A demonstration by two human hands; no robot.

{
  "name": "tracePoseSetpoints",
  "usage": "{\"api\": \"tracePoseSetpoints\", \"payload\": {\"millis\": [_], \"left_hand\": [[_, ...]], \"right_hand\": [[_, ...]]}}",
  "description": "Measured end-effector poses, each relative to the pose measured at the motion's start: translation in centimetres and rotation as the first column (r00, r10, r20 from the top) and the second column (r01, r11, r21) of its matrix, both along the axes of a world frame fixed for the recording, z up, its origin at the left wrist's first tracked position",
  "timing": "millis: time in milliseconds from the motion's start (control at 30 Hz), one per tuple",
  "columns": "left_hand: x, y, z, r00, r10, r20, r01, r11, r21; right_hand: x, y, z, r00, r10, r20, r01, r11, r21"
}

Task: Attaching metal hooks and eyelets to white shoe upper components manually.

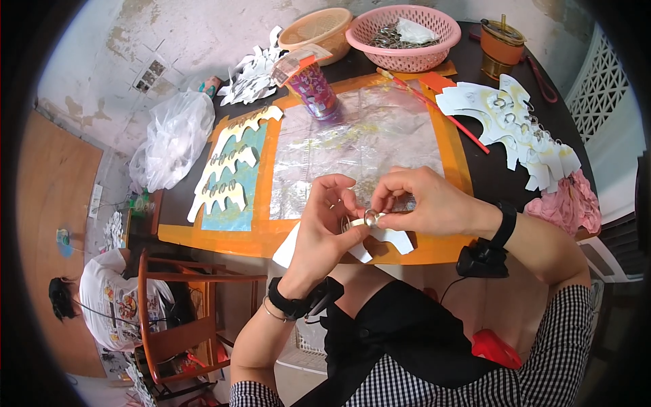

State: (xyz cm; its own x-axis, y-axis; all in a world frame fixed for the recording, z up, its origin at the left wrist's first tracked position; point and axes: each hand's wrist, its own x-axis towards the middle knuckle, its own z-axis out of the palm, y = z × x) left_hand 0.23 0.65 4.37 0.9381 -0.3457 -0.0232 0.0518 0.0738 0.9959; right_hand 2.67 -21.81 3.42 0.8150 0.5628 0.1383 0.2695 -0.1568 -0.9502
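Note:
My left hand point(325, 227) is closed on a white cutout card point(397, 240) with a wavy edge, at the front edge of the table. Its thumb presses on the card while its index finger curves above. My right hand point(427, 207) pinches a small metal ring point(370, 217) at the card's upper edge, and the fingertips of both hands nearly meet there. Another thin ring shows beside my left fingers. Parts of the card are hidden under the hands. Left of them, three similar cutouts point(226, 161) carrying rings lie in rows on a blue-green sheet point(234, 216).
Orange tape borders a clear plastic sheet point(352, 149). A purple cup point(315, 95), a red pencil point(468, 131), a pink basket point(434, 60) of rings and a heap of ringed cutouts point(505, 119) stand or lie beyond. A seated person point(122, 298) is near a wooden chair point(169, 342).

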Motion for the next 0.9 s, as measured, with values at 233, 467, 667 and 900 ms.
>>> {"api": "tracePoseSetpoints", "payload": {"millis": [233,467,667,900], "left_hand": [[0.9,1.0,0.7,0.981,-0.156,-0.117,0.156,0.988,-0.013],[1.1,2.3,1.5,0.889,-0.201,0.412,0.022,0.917,0.399],[-0.4,1.3,1.4,0.721,-0.214,0.659,-0.294,0.766,0.571],[-1.7,-0.5,0.9,0.683,-0.172,0.710,-0.450,0.667,0.594]], "right_hand": [[0.6,0.0,-0.3,1.000,0.027,-0.001,-0.027,0.999,-0.031],[0.5,0.1,-0.5,0.999,0.011,0.050,-0.004,0.991,-0.131],[0.3,0.1,-0.4,0.999,-0.054,-0.001,0.054,0.992,-0.114],[0.3,0.0,-0.3,0.997,-0.053,0.047,0.057,0.995,-0.080]]}}
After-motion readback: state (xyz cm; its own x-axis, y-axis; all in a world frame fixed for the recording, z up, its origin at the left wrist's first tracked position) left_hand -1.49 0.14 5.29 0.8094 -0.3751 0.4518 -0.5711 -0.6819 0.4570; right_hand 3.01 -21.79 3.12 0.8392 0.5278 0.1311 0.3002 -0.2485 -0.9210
